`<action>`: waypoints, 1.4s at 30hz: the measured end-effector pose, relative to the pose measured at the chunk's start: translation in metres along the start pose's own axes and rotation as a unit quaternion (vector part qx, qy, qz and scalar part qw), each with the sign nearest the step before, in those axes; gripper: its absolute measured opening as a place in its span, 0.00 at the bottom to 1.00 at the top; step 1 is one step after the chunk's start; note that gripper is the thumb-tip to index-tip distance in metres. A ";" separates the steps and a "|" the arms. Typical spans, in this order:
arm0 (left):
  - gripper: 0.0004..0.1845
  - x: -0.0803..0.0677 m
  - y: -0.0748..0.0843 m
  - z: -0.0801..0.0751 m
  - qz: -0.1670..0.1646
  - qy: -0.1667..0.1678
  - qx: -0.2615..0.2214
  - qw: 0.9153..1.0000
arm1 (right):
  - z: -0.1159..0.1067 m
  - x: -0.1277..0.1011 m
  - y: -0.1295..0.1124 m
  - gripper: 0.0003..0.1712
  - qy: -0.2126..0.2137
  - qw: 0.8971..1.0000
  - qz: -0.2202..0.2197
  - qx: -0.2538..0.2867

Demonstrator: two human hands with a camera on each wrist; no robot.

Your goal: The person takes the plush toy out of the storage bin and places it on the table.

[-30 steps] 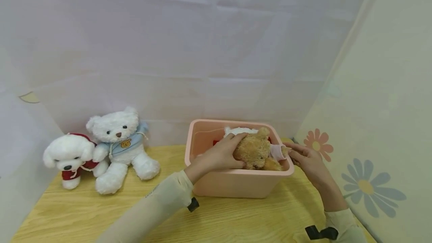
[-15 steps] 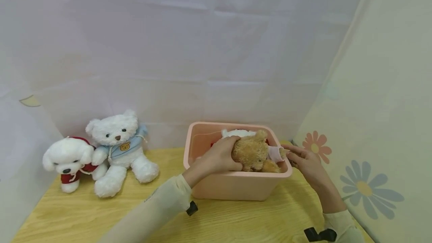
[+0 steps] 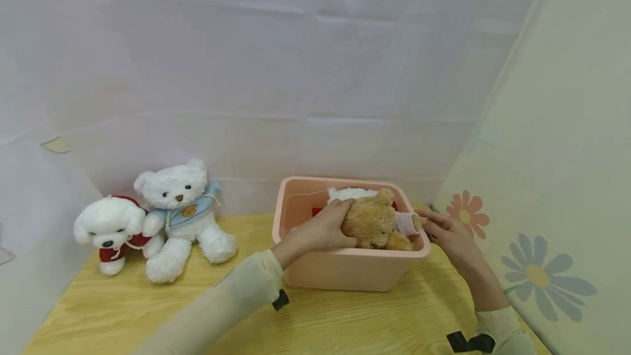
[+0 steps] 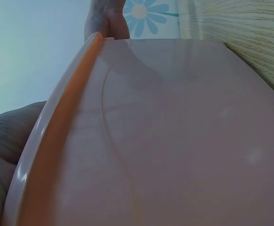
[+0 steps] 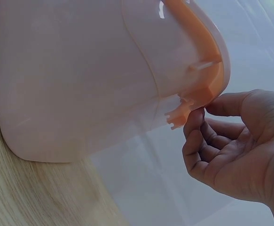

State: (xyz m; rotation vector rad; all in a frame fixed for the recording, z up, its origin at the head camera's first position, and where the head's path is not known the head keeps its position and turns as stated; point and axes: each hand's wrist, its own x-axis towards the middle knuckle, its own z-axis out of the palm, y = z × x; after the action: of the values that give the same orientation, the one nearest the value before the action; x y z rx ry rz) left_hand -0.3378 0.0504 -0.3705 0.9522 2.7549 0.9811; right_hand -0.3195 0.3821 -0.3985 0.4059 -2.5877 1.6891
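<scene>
A light brown teddy bear (image 3: 371,222) lies in a pink plastic bin (image 3: 340,270), its head to the left and one pink-sleeved arm (image 3: 406,223) reaching the right rim. My left hand (image 3: 322,232) reaches over the bin's front rim and grips the bear's head between thumb and fingers. At the right end, my right hand (image 3: 451,240) pinches the rim with thumb and fingertips, close beside the bear's paw. The right wrist view shows that hand (image 5: 240,146) curled at the rim's corner. Behind the bear, a white plush toy (image 3: 347,194) with red parts is mostly hidden.
On the wooden table (image 3: 305,322), at left, sit a white plush dog (image 3: 109,223) in red and a white teddy bear (image 3: 172,186) in a blue top. A pale wall stands behind the bin, and a flower-patterned wall (image 3: 547,179) stands at right.
The head view shifts slightly. Both hands keep their places on the bear and the rim, and the bear stays in the bin.
</scene>
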 end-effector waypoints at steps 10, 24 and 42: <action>0.38 0.003 0.001 -0.002 0.027 0.029 0.002 0.999 | 0.001 -0.001 -0.001 0.32 0.004 1.000 0.000 -0.010; 0.44 -0.004 0.000 -0.003 0.031 0.075 -0.049 0.995 | 0.001 -0.002 -0.004 0.33 0.002 1.000 -0.002 -0.005; 0.49 -0.012 0.000 -0.007 0.092 0.176 -0.084 0.976 | 0.000 -0.005 -0.006 0.37 0.015 1.000 0.024 -0.003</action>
State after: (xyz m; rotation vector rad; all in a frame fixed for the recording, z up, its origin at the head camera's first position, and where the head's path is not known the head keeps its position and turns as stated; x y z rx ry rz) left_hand -0.3298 0.0400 -0.3668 1.1168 2.8265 1.5225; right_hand -0.3136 0.3806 -0.3945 0.3186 -2.6022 1.6877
